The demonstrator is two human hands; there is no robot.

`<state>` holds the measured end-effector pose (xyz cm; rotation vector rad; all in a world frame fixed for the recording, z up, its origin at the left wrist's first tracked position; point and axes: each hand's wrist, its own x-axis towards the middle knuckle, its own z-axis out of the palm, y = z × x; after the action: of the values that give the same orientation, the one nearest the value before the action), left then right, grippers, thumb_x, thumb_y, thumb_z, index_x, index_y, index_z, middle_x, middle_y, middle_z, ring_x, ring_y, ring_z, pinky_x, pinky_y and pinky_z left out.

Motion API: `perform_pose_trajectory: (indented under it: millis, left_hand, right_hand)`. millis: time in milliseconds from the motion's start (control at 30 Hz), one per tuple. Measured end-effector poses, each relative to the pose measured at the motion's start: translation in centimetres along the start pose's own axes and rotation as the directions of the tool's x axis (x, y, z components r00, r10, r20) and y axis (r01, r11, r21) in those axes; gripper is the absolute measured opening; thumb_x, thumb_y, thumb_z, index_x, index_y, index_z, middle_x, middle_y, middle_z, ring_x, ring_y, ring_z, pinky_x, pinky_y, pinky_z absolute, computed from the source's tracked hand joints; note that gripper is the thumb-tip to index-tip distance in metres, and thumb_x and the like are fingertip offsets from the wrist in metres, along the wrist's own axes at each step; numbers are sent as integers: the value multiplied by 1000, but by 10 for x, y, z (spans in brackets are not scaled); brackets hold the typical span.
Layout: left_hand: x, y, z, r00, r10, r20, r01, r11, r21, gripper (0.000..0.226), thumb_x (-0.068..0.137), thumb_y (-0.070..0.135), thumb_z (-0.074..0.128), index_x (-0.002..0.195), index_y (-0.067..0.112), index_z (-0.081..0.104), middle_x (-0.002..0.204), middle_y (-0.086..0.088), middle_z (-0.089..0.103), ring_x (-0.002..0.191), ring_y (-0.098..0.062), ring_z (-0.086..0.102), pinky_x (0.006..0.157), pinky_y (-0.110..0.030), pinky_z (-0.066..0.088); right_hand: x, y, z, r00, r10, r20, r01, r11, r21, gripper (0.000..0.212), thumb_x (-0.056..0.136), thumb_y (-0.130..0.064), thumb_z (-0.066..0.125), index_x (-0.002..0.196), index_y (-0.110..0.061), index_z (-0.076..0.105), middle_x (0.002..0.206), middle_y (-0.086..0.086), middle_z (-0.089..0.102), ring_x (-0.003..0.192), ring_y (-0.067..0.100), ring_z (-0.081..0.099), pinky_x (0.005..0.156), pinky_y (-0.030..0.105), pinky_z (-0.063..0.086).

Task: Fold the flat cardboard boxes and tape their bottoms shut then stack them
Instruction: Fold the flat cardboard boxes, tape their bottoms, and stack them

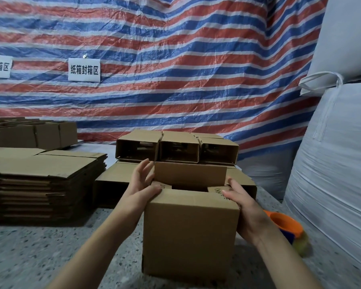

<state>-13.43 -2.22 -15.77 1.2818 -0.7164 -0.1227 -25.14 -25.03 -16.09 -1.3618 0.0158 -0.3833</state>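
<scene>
Box (189, 236) upright, hands (both) folding flaps

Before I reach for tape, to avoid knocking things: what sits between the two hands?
In the head view, only the box being folded lies between the left hand and right hand, its far flap upright.
</scene>
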Motion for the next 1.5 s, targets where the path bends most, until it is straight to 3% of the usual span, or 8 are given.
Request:
perform_pose_trajectory:
  millis: [333, 700, 833, 967, 1167, 1267, 1400, 1500]
  left_hand:
    - [-6, -1, -3, 998, -37, -49, 39, 998, 57, 34, 91, 14, 65, 109, 42, 72, 119, 0, 65, 108, -25, 63, 89, -37, 51]
    - [-5, 17, -2, 996, -81, -25, 85, 943, 322, 33, 95, 13, 58, 77, 33, 77, 110, 1, 66, 101, -19, 62, 77, -28, 49]
    - [3, 46, 5, 994, -107, 37, 52, 721, 691, 22, 95, 18, 59, 83, 33, 70, 96, 11, 64, 82, -10, 64, 58, -18, 49]
    - [0, 60, 35, 976, 55, 212, -219, 296, 930, 9, 95, 31, 55, 96, 39, 57, 101, 22, 53, 98, -2, 52, 73, -14, 38]
    - [-6, 36, 63, 891, -111, 441, -437, 56, 898, 71, 90, 76, 21, 151, 40, 28, 156, 16, 33, 142, -10, 33, 115, -38, 28]
    - [-4, 32, 61, 886, -79, 458, -457, 30, 889, 70, 91, 73, 23, 151, 38, 31, 155, 17, 35, 144, -9, 30, 116, -35, 24]
    - [-2, 30, 60, 875, -83, 476, -474, 47, 879, 67, 94, 70, 23, 152, 38, 28, 157, 18, 30, 145, -9, 27, 117, -31, 22]
    - [-1, 29, 59, 876, -83, 476, -474, 45, 880, 66, 94, 71, 22, 152, 39, 27, 157, 20, 29, 145, -8, 27, 117, -31, 22]
  right_hand:
    - [0, 3, -1, 998, -60, -15, 61, 996, 63, 24, 81, -21, 65, 103, -24, 76, 120, 12, 70, 102, 29, 70, 88, 44, 56]
    - [3, 11, 6, 988, -85, -129, 87, 996, 12, 11, 75, -28, 65, 77, -22, 75, 113, 3, 73, 112, 30, 65, 86, 39, 53]
    - [3, 8, 8, 989, -73, -126, 71, 997, -14, 10, 77, -25, 63, 73, -21, 71, 122, 10, 66, 111, 34, 62, 89, 43, 54]
    - [4, 7, 8, 988, -66, -138, 61, 997, -36, 17, 87, -17, 58, 74, -18, 68, 123, 12, 64, 110, 35, 61, 86, 42, 54]
    - [1, 5, 11, 990, -63, -128, 53, 995, -79, 26, 94, -20, 55, 73, -25, 69, 124, 15, 60, 111, 40, 58, 89, 50, 52]
    - [1, 5, 11, 991, -42, -129, 27, 993, -116, 29, 98, -23, 52, 76, -27, 70, 115, 19, 60, 100, 34, 59, 77, 42, 53]
    - [14, -6, -17, 988, -12, -153, -22, 975, -221, 32, 104, -34, 44, 104, -17, 70, 117, 12, 67, 112, 24, 61, 100, 46, 43]
    - [24, -17, -59, 938, -115, -328, -204, 584, -786, 27, 103, -40, 47, 96, -19, 64, 97, 3, 66, 93, 17, 62, 83, 39, 49]
